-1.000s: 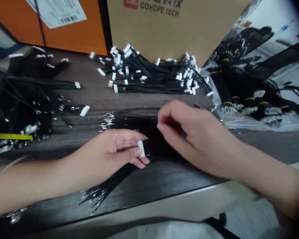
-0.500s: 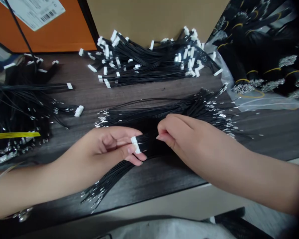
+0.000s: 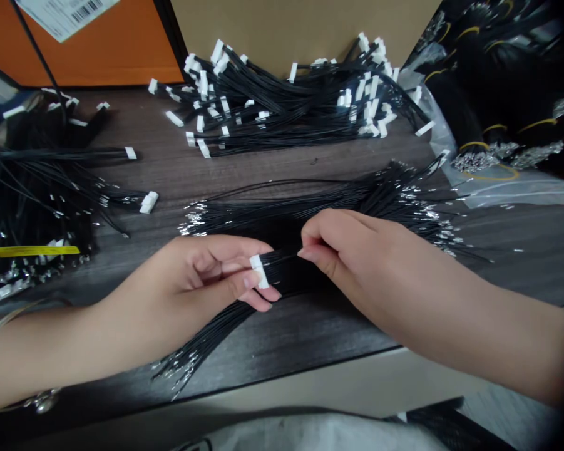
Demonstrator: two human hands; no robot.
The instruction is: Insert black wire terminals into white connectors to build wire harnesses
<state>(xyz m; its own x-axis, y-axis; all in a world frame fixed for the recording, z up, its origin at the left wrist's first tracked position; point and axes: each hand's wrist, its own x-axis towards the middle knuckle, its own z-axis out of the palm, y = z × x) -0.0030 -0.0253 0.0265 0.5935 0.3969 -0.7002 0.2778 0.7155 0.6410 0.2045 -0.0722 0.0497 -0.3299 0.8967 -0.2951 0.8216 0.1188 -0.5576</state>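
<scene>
My left hand [image 3: 216,272] pinches a white plug connector [image 3: 259,271] between thumb and fingers, with several black wires leaving its right side. Just to the right, my right hand [image 3: 342,250] is closed, thumb against forefinger, on a thin black wire [image 3: 288,254] that runs toward the connector. The wire's far end is hidden by the hand. Behind and beneath both hands lies a pile of loose black wires [image 3: 282,203] with shiny metal terminals at their ends. Some of these wires [image 3: 192,351] fan out below my left wrist.
A heap of wires with white connectors [image 3: 286,106] lies against a tan board [image 3: 305,31]. More harnesses [image 3: 37,188] lie at the left below an orange box [image 3: 122,50]. Bundles tied with yellow bands [image 3: 469,119] rest on clear plastic at the right. The table edge [image 3: 310,376] is nearest me.
The view has shifted slightly. My right hand still pinches close by the connector, and a wire between the hands now shows more clearly. My left hand keeps its hold.
</scene>
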